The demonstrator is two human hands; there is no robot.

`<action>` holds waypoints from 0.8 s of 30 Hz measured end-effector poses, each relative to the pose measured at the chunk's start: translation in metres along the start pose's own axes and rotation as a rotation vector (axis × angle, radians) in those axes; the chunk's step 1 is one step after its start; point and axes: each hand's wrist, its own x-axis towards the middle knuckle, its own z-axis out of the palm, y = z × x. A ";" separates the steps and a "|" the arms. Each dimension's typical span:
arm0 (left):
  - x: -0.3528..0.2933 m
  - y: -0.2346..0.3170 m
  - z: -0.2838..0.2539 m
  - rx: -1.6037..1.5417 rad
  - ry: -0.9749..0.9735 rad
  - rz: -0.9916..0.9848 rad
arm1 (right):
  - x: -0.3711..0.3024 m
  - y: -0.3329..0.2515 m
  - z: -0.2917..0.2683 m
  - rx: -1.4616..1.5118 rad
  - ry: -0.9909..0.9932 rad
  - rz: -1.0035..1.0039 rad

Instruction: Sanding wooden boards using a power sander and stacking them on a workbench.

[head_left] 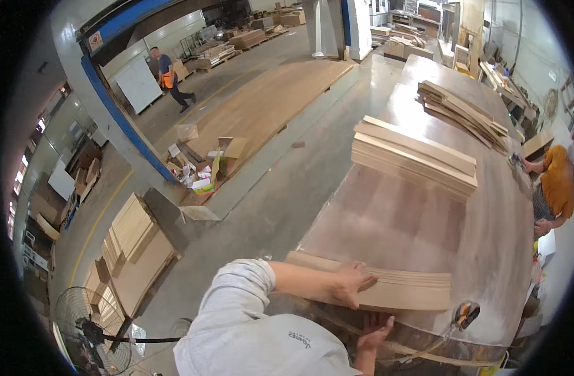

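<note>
In front of me, a stack of long, narrow wooden boards [418, 291] lies across the near edge of the large brown table. My left hand [353, 285] rests on top of this stack, fingers stretched out to the right over the boards. Just below the stack's near side is my right hand [373, 333], palm turned up and fingers apart, their tips close to the lowest board. Whether those fingertips touch the wood I cannot tell. Farther up the table sits another neat stack of pale boards [415, 156].
An orange-and-black tool [467, 313] with a hose lies right of the near stack. Loose strips [465, 116] are piled at the table's far end. One person [558, 182] stands at the right side; another [168, 78] walks far left. A fan [89, 329] and stacked panels [140, 250] stand left.
</note>
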 end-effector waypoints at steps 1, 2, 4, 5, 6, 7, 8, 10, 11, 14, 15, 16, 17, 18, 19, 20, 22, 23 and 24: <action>-0.005 0.003 0.011 -0.007 -0.005 0.000 | 0.004 0.011 -0.005 0.087 -0.240 0.001; -0.006 0.006 0.025 -0.109 0.063 0.002 | 0.008 0.023 -0.011 0.177 -0.466 -0.004; -0.015 0.030 0.039 -0.215 0.083 0.038 | 0.022 0.048 -0.012 0.279 -0.523 0.087; -0.023 0.046 0.035 -0.241 0.072 -0.066 | 0.036 0.072 -0.022 0.123 -0.442 0.010; -0.030 0.055 0.030 -0.268 0.074 -0.180 | 0.043 0.089 -0.030 -0.040 -0.375 -0.055; -0.032 0.058 0.034 -0.278 0.057 -0.165 | 0.023 0.059 -0.006 0.114 -0.425 0.000; -0.033 0.061 0.036 -0.334 0.099 -0.209 | 0.009 0.022 0.026 0.273 -0.470 0.044; -0.030 0.073 0.036 -0.397 0.129 -0.243 | 0.025 0.017 0.030 0.370 -0.418 0.078; -0.028 0.075 0.032 -0.408 0.164 -0.283 | 0.035 0.013 0.037 0.473 -0.398 0.123; -0.022 0.071 0.014 -0.507 0.337 -0.243 | 0.021 -0.068 0.089 0.106 -0.568 -0.112; -0.019 0.072 0.008 -0.571 0.443 -0.148 | 0.027 -0.086 0.100 0.105 -0.557 -0.083; -0.017 0.071 0.000 -0.636 0.559 -0.053 | 0.035 -0.101 0.106 0.098 -0.554 -0.053; -0.015 0.080 -0.010 -0.653 0.576 -0.044 | 0.079 -0.107 0.088 0.137 -0.587 -0.086; -0.014 0.094 -0.025 -0.658 0.638 0.044 | 0.122 -0.113 0.077 0.177 -0.624 -0.117; -0.014 0.098 -0.035 -0.667 0.724 0.114 | 0.122 -0.128 0.092 0.175 -0.677 -0.166; -0.007 0.101 -0.036 -0.693 0.765 0.106 | 0.111 -0.149 0.109 0.171 -0.726 -0.217; 0.008 0.107 -0.032 -0.803 0.936 0.293 | 0.090 -0.190 0.132 -0.012 -0.873 -0.212; 0.015 0.107 -0.032 -0.818 0.965 0.296 | 0.087 -0.207 0.144 -0.149 -0.986 -0.228; 0.018 0.106 -0.027 -0.959 0.954 0.338 | 0.086 -0.217 0.153 -0.183 -1.008 -0.214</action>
